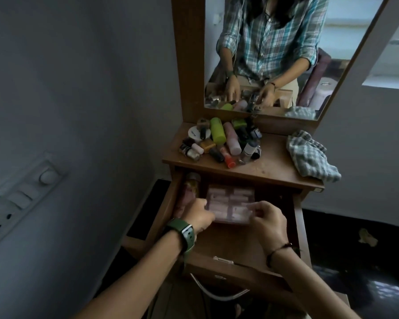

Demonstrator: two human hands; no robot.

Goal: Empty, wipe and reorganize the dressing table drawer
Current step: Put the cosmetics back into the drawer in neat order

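Observation:
The wooden drawer (240, 244) of the dressing table stands pulled out toward me. Inside it lies a clear pink compartment box (230, 202). My left hand (199, 217), with a green watch on the wrist, grips the box's near left corner. My right hand (266, 221) pinches its near right corner. A tall bottle (190, 192) lies along the drawer's left wall. On the tabletop (270, 168) sits a heap of cosmetics bottles (224, 140), among them a lime green one. A checked cloth (309, 156) lies crumpled at the right.
A mirror (274, 54) above the table reflects the person's plaid shirt and hands. A wall with a switch plate (21, 201) is close on the left. A second drawer with a metal handle (222, 261) is below. Dark floor with a scrap (367, 237) lies to the right.

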